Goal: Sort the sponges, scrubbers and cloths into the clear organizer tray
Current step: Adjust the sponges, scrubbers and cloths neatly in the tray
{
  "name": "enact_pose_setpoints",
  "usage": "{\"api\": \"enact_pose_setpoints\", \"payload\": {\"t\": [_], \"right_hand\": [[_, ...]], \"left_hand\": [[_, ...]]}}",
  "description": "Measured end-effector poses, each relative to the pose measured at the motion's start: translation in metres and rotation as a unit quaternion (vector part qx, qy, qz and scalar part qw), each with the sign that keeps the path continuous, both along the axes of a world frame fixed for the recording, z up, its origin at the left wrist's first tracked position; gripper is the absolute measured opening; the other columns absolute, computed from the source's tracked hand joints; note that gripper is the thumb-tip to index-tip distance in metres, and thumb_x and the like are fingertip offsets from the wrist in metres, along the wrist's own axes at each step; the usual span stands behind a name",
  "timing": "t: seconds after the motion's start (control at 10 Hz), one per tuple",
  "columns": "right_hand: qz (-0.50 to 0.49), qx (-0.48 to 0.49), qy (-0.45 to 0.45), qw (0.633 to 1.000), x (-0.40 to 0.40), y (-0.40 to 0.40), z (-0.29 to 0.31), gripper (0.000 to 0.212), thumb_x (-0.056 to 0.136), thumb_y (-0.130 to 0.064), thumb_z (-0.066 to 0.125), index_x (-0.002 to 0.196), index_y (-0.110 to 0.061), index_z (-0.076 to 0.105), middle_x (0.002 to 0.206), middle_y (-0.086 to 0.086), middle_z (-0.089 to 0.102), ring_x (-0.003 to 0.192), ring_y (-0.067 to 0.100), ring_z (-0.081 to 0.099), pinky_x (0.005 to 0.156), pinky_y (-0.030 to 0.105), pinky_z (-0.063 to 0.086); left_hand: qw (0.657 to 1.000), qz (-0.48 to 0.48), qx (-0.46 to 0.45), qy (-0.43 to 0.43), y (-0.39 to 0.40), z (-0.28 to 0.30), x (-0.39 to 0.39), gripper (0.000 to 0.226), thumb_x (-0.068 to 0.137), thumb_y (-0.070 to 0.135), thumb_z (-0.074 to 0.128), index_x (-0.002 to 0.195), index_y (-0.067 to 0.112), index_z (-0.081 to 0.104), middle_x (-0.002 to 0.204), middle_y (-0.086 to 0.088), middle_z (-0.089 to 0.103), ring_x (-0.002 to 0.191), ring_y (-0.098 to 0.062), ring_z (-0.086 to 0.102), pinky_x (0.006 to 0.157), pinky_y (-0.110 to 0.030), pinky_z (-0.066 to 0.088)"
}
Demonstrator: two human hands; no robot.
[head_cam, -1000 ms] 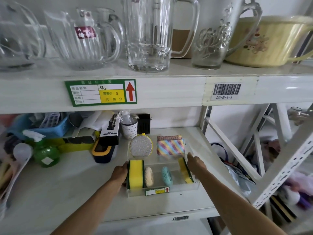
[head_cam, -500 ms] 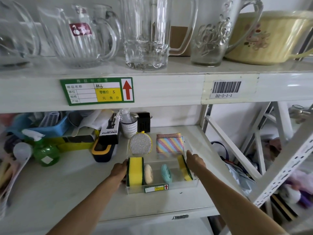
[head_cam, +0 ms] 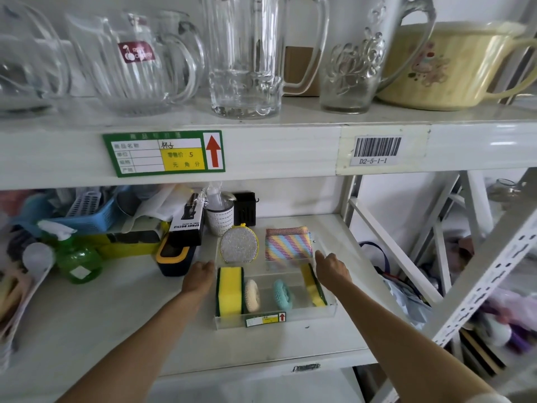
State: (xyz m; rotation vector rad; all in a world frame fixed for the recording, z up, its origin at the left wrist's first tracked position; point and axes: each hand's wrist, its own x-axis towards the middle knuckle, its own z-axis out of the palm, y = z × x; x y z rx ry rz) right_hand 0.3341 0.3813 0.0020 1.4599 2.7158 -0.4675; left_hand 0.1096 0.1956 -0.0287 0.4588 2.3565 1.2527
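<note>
The clear organizer tray (head_cam: pixel 305 318) sits on the lower shelf. Its front row holds a yellow-green sponge (head_cam: pixel 230 289), a beige round scrubber (head_cam: pixel 252 295), a teal round scrubber (head_cam: pixel 283 293) and a second yellow-green sponge (head_cam: pixel 313 286) on edge. Behind them lie a silver round scrubber (head_cam: pixel 239 247) and a rainbow-striped cloth (head_cam: pixel 289 244). My left hand (head_cam: pixel 200 276) presses on the tray's left wall. My right hand (head_cam: pixel 332 270) rests on its right wall.
A dark box with a yellow rim (head_cam: pixel 174 254), a spray bottle box (head_cam: pixel 189 219), a white cup (head_cam: pixel 219 219), a green spray bottle (head_cam: pixel 75 257) and a blue basket (head_cam: pixel 87 213) crowd the shelf's left and back. Glass jugs (head_cam: pixel 247 53) stand on the upper shelf.
The tray has slid a little further back on the shelf between both hands. Its contents have kept their places.
</note>
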Motion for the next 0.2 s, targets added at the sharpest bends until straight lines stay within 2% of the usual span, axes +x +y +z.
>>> {"api": "enact_pose_setpoints", "payload": {"t": [0.1, 0.2], "right_hand": [[-0.017, 0.02, 0.039, 0.999, 0.0, 0.001, -0.001, 0.034, 0.102, -0.026, 0.033, 0.128, -0.01, 0.046, 0.122, 0.02, 0.052, 0.11, 0.039, 0.053, 0.09, 0.047, 0.047], [-0.078, 0.043, 0.115, 0.989, -0.008, -0.003, 0.006, 0.04, 0.101, -0.036, 0.029, 0.121, -0.01, 0.052, 0.115, 0.016, 0.055, 0.097, 0.031, 0.055, 0.086, 0.047, 0.048]], "left_hand": [[0.995, -0.046, -0.029, 0.085, 0.006, 0.019, 0.001, 0.033, 0.097, 0.019, 0.039, 0.079, -0.004, 0.055, 0.098, -0.036, 0.059, 0.099, -0.043, 0.061, 0.075, -0.041, 0.044], [0.986, -0.08, -0.021, 0.147, 0.013, 0.036, 0.006, 0.031, 0.098, 0.019, 0.042, 0.095, -0.003, 0.065, 0.107, -0.027, 0.067, 0.096, -0.034, 0.063, 0.079, -0.037, 0.046]]}}
